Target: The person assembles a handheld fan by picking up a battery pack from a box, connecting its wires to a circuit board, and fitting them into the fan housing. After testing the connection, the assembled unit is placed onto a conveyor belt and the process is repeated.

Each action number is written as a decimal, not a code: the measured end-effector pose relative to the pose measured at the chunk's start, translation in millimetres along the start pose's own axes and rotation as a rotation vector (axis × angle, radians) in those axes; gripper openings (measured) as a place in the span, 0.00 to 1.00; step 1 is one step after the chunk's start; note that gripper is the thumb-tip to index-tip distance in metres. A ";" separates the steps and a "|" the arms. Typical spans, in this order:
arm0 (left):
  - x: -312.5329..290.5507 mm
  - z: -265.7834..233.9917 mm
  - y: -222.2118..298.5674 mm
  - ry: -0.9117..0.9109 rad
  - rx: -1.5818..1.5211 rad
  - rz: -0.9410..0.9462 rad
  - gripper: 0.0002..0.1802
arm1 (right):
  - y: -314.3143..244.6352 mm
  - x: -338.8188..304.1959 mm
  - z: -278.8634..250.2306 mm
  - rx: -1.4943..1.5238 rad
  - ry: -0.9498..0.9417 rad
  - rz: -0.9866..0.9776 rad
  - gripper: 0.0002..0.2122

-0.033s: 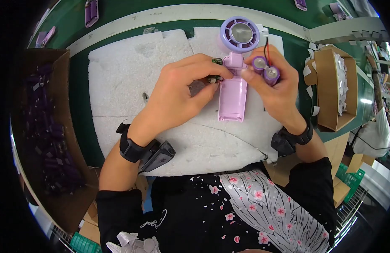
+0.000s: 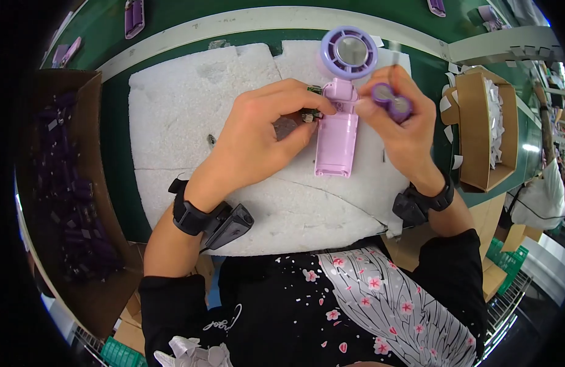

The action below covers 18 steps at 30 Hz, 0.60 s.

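Observation:
A pink and lilac handheld fan (image 2: 336, 144) lies on a white foam sheet, its round lilac head pointing away from me and its hollow handle facing up. At the fan's neck, my left hand (image 2: 264, 125) pinches a small green circuit board (image 2: 309, 115) between thumb and forefinger, with the forefinger's tip touching the handle. Part of the board is hidden by the fingers. On the other side of the neck, my right hand (image 2: 405, 131) grips a purple two-cell battery pack (image 2: 400, 109), its ends facing up. The pack and its wires are blurred by motion.
The foam sheet (image 2: 184, 110) covers the green bench before me. A deep cardboard box (image 2: 120, 244) of purple parts stands at left. A smaller carton (image 2: 472, 128) holding white pieces is at right. A pale rail (image 2: 233, 19) crosses the far side.
My right hand has shifted the battery pack slightly to the right, and its wires are now smeared. The fan's head has moved very slightly. My left hand stays in place.

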<state>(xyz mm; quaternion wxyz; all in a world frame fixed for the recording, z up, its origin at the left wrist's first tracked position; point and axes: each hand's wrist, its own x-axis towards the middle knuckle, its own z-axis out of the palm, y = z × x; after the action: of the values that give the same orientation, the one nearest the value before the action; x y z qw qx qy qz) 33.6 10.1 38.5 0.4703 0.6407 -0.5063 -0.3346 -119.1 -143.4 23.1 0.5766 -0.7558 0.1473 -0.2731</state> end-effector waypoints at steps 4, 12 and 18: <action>-0.9 -0.5 -1.2 -0.027 -0.083 -0.039 0.14 | -12.7 0.5 -7.6 0.060 0.017 0.195 0.06; -1.0 -1.1 -0.7 -0.072 -0.386 -0.215 0.08 | -13.4 2.1 -6.6 -0.326 -0.196 -0.072 0.02; -0.3 2.6 1.4 0.044 -0.435 -0.226 0.10 | -15.4 -0.5 -1.9 -0.511 -0.212 -0.282 0.06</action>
<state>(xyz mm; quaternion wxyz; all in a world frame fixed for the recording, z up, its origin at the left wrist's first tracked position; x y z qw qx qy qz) 30.7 9.6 38.9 0.5676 0.5842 -0.3370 -0.4722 -122.0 -140.2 38.0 0.3366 -0.9134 0.0439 -0.2245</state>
